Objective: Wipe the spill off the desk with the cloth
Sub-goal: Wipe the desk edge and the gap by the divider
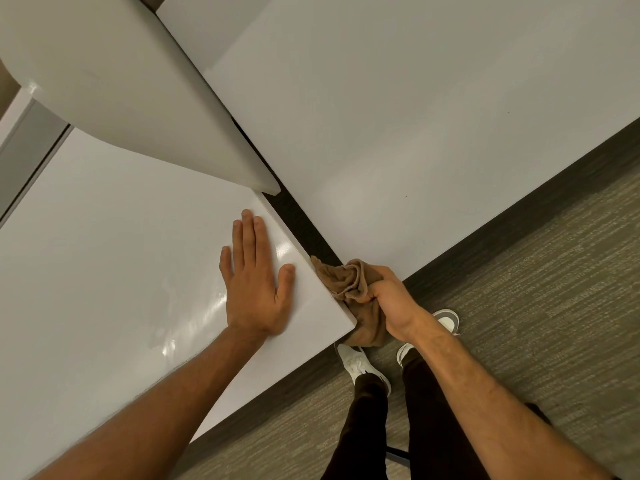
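Observation:
A glossy white desk (104, 254) fills the left of the view, its corner pointing toward my feet. Faint wet smears (166, 337) glisten on its surface near my left forearm. My left hand (254, 282) lies flat on the desk near the right edge, fingers straight. My right hand (388, 303) grips a bunched brown cloth (349, 282) just off the desk's right edge, beside the corner; the cloth touches that edge.
A second white desk (415, 133) lies to the right across a dark gap (301, 230). A white divider panel (121, 81) rises over the gap at the upper left. Grey carpet (536, 289) and my legs and white shoes (360, 365) are below.

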The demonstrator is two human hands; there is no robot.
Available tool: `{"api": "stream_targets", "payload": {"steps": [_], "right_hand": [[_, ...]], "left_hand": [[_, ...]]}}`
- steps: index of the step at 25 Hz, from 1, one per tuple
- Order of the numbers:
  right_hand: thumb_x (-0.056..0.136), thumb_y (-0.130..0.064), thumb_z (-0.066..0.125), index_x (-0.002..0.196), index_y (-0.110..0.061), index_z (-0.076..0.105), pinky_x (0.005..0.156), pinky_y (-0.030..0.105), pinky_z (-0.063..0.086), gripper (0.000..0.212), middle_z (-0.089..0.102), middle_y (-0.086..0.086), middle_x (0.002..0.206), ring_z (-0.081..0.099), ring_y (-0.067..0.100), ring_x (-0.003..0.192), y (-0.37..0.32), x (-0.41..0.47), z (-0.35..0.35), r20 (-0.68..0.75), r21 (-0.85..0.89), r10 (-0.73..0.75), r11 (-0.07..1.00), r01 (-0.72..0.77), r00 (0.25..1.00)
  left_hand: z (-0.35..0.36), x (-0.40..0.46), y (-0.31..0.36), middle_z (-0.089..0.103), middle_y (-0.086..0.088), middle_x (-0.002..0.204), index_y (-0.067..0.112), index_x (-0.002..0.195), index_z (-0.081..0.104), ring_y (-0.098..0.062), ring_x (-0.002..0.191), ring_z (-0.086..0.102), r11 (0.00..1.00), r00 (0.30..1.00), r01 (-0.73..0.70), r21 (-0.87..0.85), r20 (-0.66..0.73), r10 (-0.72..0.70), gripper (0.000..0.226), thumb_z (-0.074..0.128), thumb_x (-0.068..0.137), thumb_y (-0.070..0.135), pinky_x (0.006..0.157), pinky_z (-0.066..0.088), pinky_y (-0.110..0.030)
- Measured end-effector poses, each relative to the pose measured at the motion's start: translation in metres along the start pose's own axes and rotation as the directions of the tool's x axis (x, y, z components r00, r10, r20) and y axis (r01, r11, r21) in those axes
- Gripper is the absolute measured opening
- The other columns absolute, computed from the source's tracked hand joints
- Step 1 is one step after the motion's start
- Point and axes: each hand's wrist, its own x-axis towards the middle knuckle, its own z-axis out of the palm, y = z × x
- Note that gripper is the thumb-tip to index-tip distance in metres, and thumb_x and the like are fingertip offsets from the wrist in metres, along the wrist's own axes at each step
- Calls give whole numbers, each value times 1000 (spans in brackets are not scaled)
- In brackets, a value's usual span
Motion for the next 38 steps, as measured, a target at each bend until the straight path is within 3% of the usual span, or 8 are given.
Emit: {"api": "stream_targets", "payload": {"steps": [3,7,13,21,24,27,30,38], "right_hand": [[79,13,47,82,-24,82,68,26,61,51,80,3,86,77,16,80,-2,-7,-11,-8,284,15,959,-12,1000],[66,-7,64,112,-13,70,72,35,63,47,79,11,106,77,25,93,-15,-6,-22,-32,555,-56,829,64,998],[89,3,51,81,-34,83,77,23,59,50,80,-8,87,75,11,84,-26,20,19,69,190,-62,981,48,996],[66,-7,51,73,-28,82,74,23,58,39,78,-5,78,74,12,77,-8,23,18,-7,218,-59,974,59,998],[80,-1,50,68,-25,80,79,29,56,41,77,-3,75,69,22,85,-20,28,13,-40,115,-78,990,83,996],[80,-7,54,78,-27,81,84,33,56,33,78,0,85,69,24,91,-48,39,27,-55,164,-142,975,149,988],[78,-15,58,95,-29,74,78,22,55,27,76,0,94,71,15,89,-79,55,58,20,-76,-247,966,248,969],[92,3,52,114,-25,70,72,8,51,40,74,-12,92,69,-2,84,-92,70,74,117,-260,-245,928,268,962]], "left_hand": [[0,0,0,-9,1,177,16,169,-2,-18,164,-9,1000,1000,1,-8,-3,-1,83,28,102,55,131,-2,-49],[2,0,-1,-9,3,177,17,169,-2,-17,164,-9,1000,1000,5,-7,-8,-5,83,28,101,56,131,-3,-47],[2,-1,0,-11,3,177,18,168,-3,-16,163,-11,1000,1000,5,-20,2,-5,82,29,102,53,131,-5,-46],[1,-1,0,-14,5,177,19,168,-5,-15,163,-13,1000,1000,4,-9,11,-4,82,29,102,53,131,-4,-46],[2,-1,-2,-14,5,177,20,168,-6,-14,163,-13,1000,1000,1,-7,4,-1,83,27,102,56,131,-4,-47],[3,-1,-4,-15,7,176,21,168,-6,-14,163,-13,1000,1000,-5,-16,-1,5,82,32,103,53,131,-4,-46],[4,-1,-4,-15,7,176,22,168,-6,-13,162,-14,1000,1000,-13,-20,-4,13,82,31,103,55,131,-3,-47],[4,-1,-3,-11,3,177,25,168,-8,-11,162,-16,1000,1000,-2,7,3,2,80,19,102,62,132,-3,-48]]}}
